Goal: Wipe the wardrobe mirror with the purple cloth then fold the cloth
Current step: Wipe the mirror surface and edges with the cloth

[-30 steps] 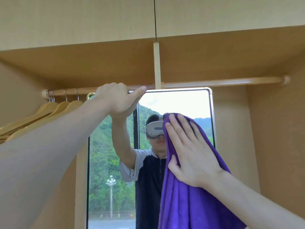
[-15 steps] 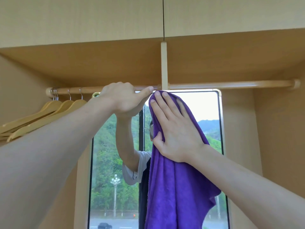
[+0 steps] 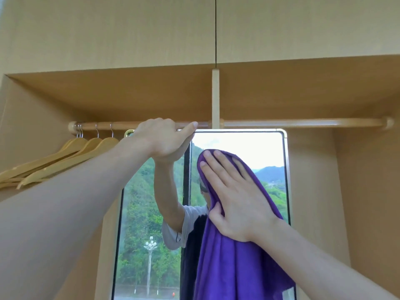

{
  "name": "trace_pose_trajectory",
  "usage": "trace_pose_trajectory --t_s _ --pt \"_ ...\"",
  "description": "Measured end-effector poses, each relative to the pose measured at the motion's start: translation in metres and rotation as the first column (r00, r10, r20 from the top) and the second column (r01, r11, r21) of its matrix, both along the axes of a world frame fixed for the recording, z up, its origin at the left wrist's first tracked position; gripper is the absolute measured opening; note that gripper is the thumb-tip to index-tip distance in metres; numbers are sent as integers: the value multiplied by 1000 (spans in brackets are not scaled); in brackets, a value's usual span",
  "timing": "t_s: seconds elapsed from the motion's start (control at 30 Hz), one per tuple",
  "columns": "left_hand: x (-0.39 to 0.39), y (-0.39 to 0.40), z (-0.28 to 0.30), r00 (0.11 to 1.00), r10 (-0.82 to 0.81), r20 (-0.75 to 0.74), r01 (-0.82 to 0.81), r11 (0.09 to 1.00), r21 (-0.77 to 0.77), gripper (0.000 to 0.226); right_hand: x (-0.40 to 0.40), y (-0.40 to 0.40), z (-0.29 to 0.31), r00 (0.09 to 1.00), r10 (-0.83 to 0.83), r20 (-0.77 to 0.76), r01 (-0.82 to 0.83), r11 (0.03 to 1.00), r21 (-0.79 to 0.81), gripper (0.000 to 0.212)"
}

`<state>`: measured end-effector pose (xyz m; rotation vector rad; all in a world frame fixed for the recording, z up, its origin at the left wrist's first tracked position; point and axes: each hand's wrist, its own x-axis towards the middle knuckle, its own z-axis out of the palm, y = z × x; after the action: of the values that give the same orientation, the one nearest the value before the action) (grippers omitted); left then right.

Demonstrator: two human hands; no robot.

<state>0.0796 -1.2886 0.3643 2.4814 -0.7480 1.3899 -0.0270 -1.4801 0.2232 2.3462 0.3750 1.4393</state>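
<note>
The wardrobe mirror (image 3: 262,152) stands upright inside the wardrobe, with a pale rounded frame. It reflects a person, green hills and bright sky. A purple cloth (image 3: 233,267) hangs flat against the glass, right of the middle. My right hand (image 3: 236,198) presses on the cloth's upper part with straight, spread fingers, the fingertips a little below the mirror's top edge. My left hand (image 3: 162,137) grips the mirror's top edge near its left corner, fingers curled over it and the thumb pointing right along it.
A wooden hanging rail (image 3: 303,123) runs just above the mirror, with a vertical post (image 3: 215,98) at its middle. Several wooden hangers (image 3: 65,156) hang at the rail's left end. Closed cupboard doors (image 3: 129,29) sit above. Wardrobe side walls close in left and right.
My right hand slid the cloth up to the mirror's top edge, then back down a little and to the right. My left hand kept its hold on the top edge.
</note>
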Motion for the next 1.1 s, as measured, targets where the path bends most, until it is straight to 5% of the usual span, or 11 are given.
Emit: trace_pose_trajectory --t_s 0.27,0.6,0.8,0.93,1.1 --pt "2 1 0 1000 -5 19 6 1000 -5 97 7 22 35 999 -17 50 14 999 49 89" --pt "6 6 -2 994 -50 96 48 998 30 91 8 15 16 991 24 -130 -51 976 -212 85" --pt "6 32 8 965 -261 5 257 952 169 56 -7 -3 32 999 -5 -34 2 996 -89 87" --pt "25 70 10 980 -165 107 138 965 224 66 1 12 46 998 -57 10 57 998 -26 90" --pt "43 72 -8 963 -206 175 179 971 158 59 16 39 44 995 -99 26 99 995 -8 90"
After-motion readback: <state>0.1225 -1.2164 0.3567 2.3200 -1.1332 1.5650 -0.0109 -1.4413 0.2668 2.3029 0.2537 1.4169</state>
